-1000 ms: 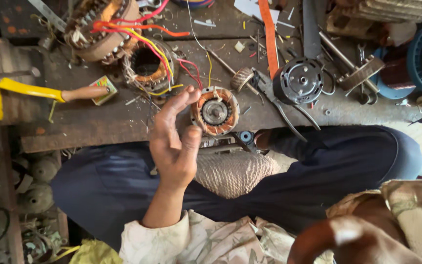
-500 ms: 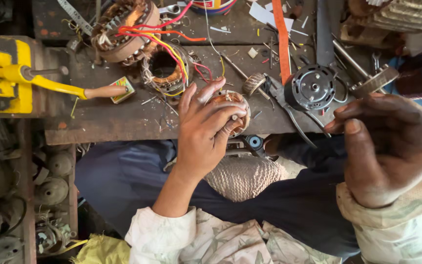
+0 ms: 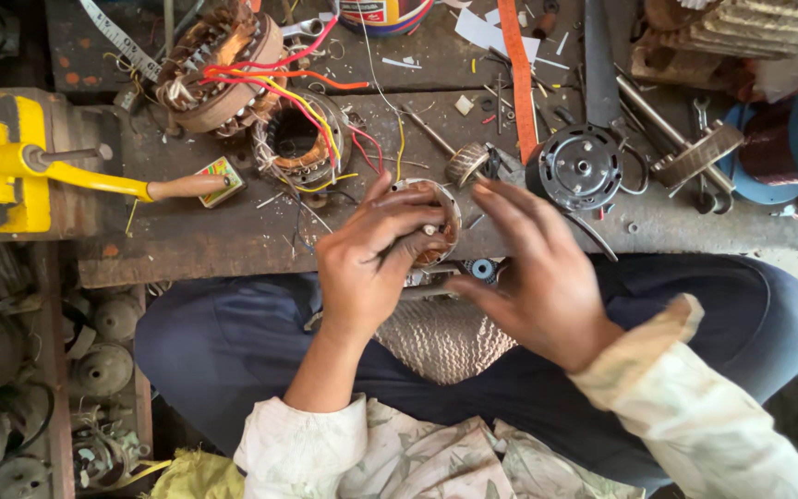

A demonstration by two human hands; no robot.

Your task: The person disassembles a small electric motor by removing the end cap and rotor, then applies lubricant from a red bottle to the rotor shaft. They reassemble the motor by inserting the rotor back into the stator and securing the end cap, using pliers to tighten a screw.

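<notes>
Two bare hands were seen over a small copper-wound stator (image 3: 434, 222). It was gripped by the left hand (image 3: 371, 268), fingers closed round its rim, and held just above the near edge of the wooden workbench (image 3: 233, 231). The right hand (image 3: 538, 277) was held open just right of the grip, fingers spread, fingertips beside the stator; contact could not be told. A round metal motor end cover (image 3: 576, 168) lay further right. Beyond-left of the grip, two larger stators with red and yellow leads (image 3: 302, 139) were lying.
</notes>
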